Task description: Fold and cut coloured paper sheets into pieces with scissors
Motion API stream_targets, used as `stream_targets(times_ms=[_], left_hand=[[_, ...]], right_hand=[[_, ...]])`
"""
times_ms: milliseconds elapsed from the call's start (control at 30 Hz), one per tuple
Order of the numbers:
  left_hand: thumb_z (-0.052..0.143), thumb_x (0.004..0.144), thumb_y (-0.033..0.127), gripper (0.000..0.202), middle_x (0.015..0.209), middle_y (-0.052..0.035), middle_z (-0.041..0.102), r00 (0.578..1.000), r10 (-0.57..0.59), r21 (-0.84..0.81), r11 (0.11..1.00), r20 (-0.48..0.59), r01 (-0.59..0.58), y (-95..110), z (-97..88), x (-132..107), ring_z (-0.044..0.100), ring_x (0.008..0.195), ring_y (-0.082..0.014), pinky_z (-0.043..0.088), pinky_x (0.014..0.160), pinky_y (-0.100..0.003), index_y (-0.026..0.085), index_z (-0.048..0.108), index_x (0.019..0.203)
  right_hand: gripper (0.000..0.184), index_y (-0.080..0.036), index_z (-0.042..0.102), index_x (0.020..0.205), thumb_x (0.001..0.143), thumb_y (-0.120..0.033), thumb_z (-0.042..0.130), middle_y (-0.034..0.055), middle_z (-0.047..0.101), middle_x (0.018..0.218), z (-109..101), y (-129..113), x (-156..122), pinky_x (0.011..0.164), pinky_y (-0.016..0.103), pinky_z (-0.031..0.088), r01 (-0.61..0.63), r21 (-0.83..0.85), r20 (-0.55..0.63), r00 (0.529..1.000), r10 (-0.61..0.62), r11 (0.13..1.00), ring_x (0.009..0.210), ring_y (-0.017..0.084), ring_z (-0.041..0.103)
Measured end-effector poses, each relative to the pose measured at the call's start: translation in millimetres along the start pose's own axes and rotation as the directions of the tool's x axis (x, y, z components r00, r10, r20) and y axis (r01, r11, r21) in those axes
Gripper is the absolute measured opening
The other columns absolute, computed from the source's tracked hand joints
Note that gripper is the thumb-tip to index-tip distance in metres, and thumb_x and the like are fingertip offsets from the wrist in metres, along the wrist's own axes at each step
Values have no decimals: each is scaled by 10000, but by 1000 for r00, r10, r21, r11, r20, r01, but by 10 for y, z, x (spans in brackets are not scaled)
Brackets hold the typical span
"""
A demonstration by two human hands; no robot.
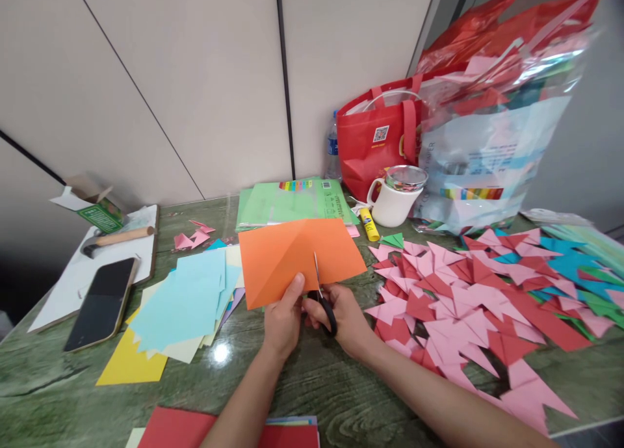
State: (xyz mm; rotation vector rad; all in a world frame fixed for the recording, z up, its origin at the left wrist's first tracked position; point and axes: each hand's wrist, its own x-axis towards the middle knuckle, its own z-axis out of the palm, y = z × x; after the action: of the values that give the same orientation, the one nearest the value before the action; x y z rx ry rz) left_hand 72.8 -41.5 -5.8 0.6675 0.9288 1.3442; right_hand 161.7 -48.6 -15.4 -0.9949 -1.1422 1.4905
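My left hand (284,318) pinches the near edge of an orange paper sheet (292,256), held up over the green table (312,383). My right hand (344,318) grips black-handled scissors (322,295); their blades stand upright, cutting into the sheet's lower edge. A diagonal fold line runs across the orange sheet.
A stack of light blue and yellow square sheets (185,302) lies left, with a phone (102,302) and a hammer (114,238) beyond. Several pink and red folded paper shapes (463,298) cover the right. A white mug (394,197), glue stick (369,224), red bag (377,142) and green paper pack (292,204) stand behind.
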Motion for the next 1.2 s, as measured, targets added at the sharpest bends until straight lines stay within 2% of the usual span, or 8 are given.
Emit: stream_targets(times_ms=[367, 700, 800, 933, 1033, 1100, 1133, 1200], left_hand=[[630, 618, 337, 294, 509, 50, 511, 1000, -22, -60, 998, 2, 22, 29, 32, 1, 422, 291, -76, 304, 246, -195, 131, 508, 791], [577, 669, 382, 271, 431, 15, 521, 995, -65, 36, 997, 81, 63, 19, -6, 3, 443, 262, -118, 294, 231, -211, 119, 514, 688], [603, 654, 374, 260, 433, 23, 526, 997, -67, 28, 997, 35, 66, 37, 1, 3, 438, 250, -116, 309, 229, -214, 129, 520, 674], [680, 602, 233, 186, 553, 18, 601, 994, 66, -53, 996, -86, -71, 70, 8, 61, 595, 484, -124, 487, 464, -218, 135, 568, 713], [703, 570, 174, 194, 710, -14, 657, 970, 184, -124, 971, -158, -204, 120, -30, 154, 627, 747, -134, 487, 738, -243, 133, 600, 729], [700, 572, 166, 207, 771, -22, 663, 934, 264, -148, 941, -239, -304, 172, -91, 220, 619, 805, -141, 463, 816, -288, 138, 601, 752], [692, 582, 160, 212, 779, -20, 661, 907, 293, -132, 929, -303, -344, 203, -133, 251, 621, 792, -144, 468, 814, -317, 141, 595, 769], [659, 619, 145, 186, 731, 0, 640, 800, 352, -62, 899, -485, -433, 266, -234, 306, 627, 687, -133, 491, 785, -360, 140, 571, 783]], right_hand=[[113, -156, 521, 652, 650, -251, 581, -72, 442, 432, 8, -5, -7, 402, 187, 358, 9, 42, 28, 1000, -10, 999, 390, 66, 395], [202, -172, 496, 613, 682, -337, 591, -79, 404, 406, 2, 59, 10, 407, 212, 395, 47, 74, 41, 998, -50, 996, 364, 72, 388], [216, -165, 503, 639, 675, -352, 605, -76, 428, 410, 5, 62, -1, 413, 209, 397, 14, 108, 77, 997, -22, 994, 371, 70, 404], [243, -161, 493, 722, 651, -346, 633, -88, 460, 422, 6, 89, -24, 421, 213, 420, -82, 143, 132, 989, 63, 986, 354, 60, 409], [250, -150, 503, 743, 642, -332, 641, -83, 485, 426, 4, 106, -32, 398, 203, 410, -129, 70, 169, 979, 115, 989, 345, 62, 437], [239, -145, 515, 750, 649, -327, 633, -78, 496, 437, 7, 104, -35, 381, 189, 391, -143, 11, 190, 972, 138, 990, 348, 61, 449], [232, -144, 518, 749, 654, -326, 627, -78, 496, 443, 10, 98, -37, 377, 184, 384, -147, -11, 194, 970, 146, 989, 351, 60, 451], [224, -146, 519, 740, 655, -327, 621, -84, 484, 449, 20, 82, -39, 375, 181, 379, -154, -30, 187, 970, 157, 988, 350, 55, 447]])
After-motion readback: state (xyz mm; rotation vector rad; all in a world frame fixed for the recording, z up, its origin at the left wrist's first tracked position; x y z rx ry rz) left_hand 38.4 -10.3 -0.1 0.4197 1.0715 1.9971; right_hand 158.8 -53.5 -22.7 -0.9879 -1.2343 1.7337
